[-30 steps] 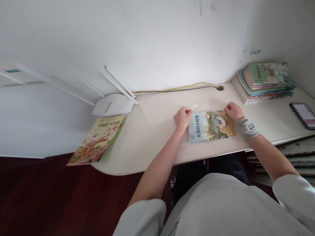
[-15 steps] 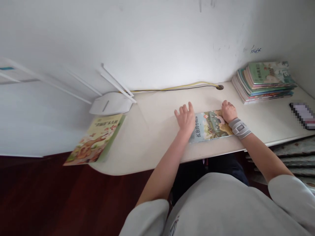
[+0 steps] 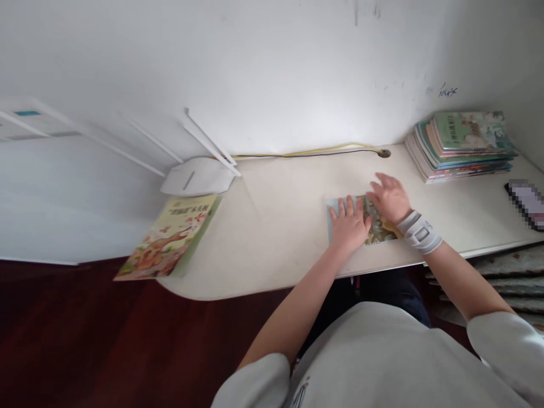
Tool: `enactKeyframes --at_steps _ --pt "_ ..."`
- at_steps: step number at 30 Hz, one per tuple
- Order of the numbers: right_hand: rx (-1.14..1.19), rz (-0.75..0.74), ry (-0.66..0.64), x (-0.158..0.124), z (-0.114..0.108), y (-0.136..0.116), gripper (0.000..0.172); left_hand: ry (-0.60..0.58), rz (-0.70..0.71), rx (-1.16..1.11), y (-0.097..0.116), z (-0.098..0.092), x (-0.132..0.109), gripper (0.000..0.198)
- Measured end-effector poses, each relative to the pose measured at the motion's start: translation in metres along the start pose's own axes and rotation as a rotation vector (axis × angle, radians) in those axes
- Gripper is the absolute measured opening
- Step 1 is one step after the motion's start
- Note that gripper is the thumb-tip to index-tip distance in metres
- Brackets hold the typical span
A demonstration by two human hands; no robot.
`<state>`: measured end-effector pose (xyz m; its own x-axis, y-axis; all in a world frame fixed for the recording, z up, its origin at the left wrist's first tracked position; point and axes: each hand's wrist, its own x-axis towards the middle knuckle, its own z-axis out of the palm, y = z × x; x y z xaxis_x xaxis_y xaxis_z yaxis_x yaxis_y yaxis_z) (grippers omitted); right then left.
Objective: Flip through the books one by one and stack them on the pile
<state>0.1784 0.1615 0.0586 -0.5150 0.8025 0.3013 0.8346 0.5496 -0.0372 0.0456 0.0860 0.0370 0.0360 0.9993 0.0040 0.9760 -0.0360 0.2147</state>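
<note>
A picture book (image 3: 376, 225) with a blue and green illustrated cover lies on the white desk (image 3: 272, 226) in front of me. Spread over its left half is my left hand (image 3: 349, 225), palm down with the fingers apart. My right hand (image 3: 390, 197), with a grey band on the wrist, is over the book's upper right part, fingers loosely extended and holding nothing. Whether its palm touches the cover cannot be made out. Both hands hide much of the cover.
A white router (image 3: 198, 177) with long antennas and a yellow-green book (image 3: 174, 235) overhanging the edge are at left. At right are a stack of books (image 3: 463, 150) and a blurred phone (image 3: 527, 203). Cables run along the wall to a hole (image 3: 384, 153).
My left hand has moved right and now lies flat on the book. My right hand has opened from a curled shape at the book's upper right.
</note>
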Motion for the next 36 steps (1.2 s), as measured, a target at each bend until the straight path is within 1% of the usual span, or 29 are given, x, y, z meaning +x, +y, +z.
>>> enactKeyframes --at_steps 1,2,4,6,8,11,13,15,19,21,23,26,28,30,32,34,35,36 --pt "0.025 -0.106 -0.027 -0.005 0.002 -0.009 0.042 -0.002 0.0 0.001 0.0 0.0 0.0 0.063" --pt "0.045 -0.177 -0.068 -0.009 0.004 -0.016 0.047 -0.001 0.0 0.003 0.0 0.0 -0.001 0.061" --pt "0.056 -0.228 -0.132 -0.018 0.011 -0.022 0.055 0.006 0.01 0.008 -0.003 0.001 -0.002 0.06" --pt "0.037 -0.197 -0.15 -0.024 0.016 -0.016 0.061 0.022 0.035 0.01 -0.01 0.0 -0.002 0.057" --pt "0.015 -0.148 -0.152 -0.027 0.02 -0.003 0.063 0.03 0.04 0.003 -0.02 -0.001 -0.003 0.056" --pt "0.003 -0.069 -0.148 -0.029 0.022 0.018 0.06 0.021 -0.035 -0.007 -0.038 -0.005 -0.004 0.059" --pt "0.001 -0.034 -0.144 -0.031 0.024 0.026 0.059 0.011 -0.085 -0.013 -0.047 -0.006 -0.005 0.06" --pt "-0.007 -0.019 -0.137 -0.032 0.024 0.028 0.059 0.019 -0.125 -0.024 -0.052 -0.006 -0.005 0.063" --pt "-0.061 -0.022 -0.115 -0.031 0.019 0.022 0.055 0.074 -0.266 -0.045 -0.056 -0.004 -0.004 0.072" --pt "-0.095 -0.052 -0.105 -0.028 0.016 0.019 0.053 0.101 -0.294 -0.062 -0.057 -0.004 -0.002 0.071" --pt "-0.106 -0.103 -0.095 -0.022 0.015 0.015 0.052 0.134 -0.296 -0.117 -0.058 -0.006 0.0 0.064" --pt "-0.075 -0.182 -0.067 -0.014 0.015 0.01 0.052 0.244 -0.309 -0.312 -0.061 -0.009 0.003 0.05" --pt "-0.046 -0.209 -0.027 -0.009 0.015 0.006 0.052 0.333 -0.321 -0.537 -0.064 -0.01 0.004 0.043" --pt "-0.017 -0.214 0.016 -0.004 0.013 0.001 0.051 0.378 -0.334 -0.813 -0.065 -0.012 0.005 0.046" --pt "0.016 -0.21 0.038 0.0 0.008 -0.002 0.051 0.364 -0.321 -1.071 -0.067 -0.015 0.006 0.061" --pt "0.059 -0.221 0.047 0.003 0.001 -0.002 0.05 0.32 -0.277 -1.256 -0.067 -0.02 0.006 0.075" --pt "0.081 -0.233 0.05 0.004 -0.002 -0.001 0.05 0.296 -0.248 -1.317 -0.067 -0.023 0.005 0.075" --pt "0.104 -0.248 0.054 0.005 -0.006 0.0 0.05 0.268 -0.217 -1.361 -0.068 -0.027 0.005 0.071"
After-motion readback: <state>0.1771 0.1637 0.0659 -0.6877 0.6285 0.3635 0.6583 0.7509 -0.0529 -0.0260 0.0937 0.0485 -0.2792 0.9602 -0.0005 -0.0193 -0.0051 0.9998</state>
